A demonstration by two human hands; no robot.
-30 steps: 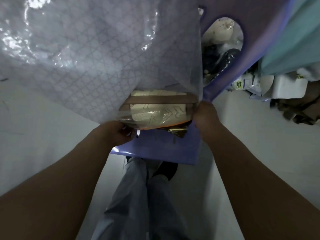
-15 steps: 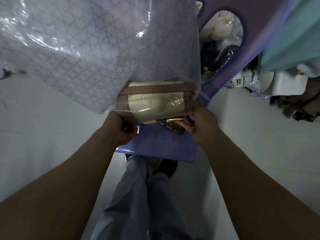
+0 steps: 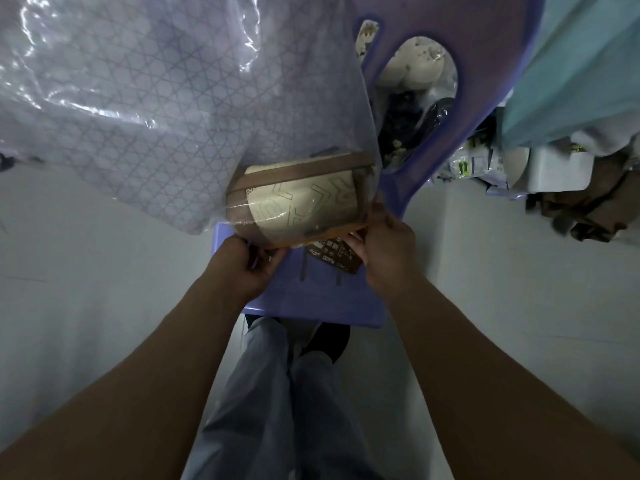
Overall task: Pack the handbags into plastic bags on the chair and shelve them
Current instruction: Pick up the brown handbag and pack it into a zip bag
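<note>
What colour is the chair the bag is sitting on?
The plastic chair is light purple, a lavender shade, seen clearly in the head view.

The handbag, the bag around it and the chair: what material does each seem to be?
Handbag: likely cream canvas, matte, with stitching and brown leather-like trim.
Plastic bag: thin clear film, glossy wrinkles, printed lattice.
Chair: moulded purple plastic, smooth.

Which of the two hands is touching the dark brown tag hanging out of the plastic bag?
The right hand: its fingers rest against the dark brown tag at the plastic bag mouth. The left hand only pinches the bag's edge under the handbag.
</note>
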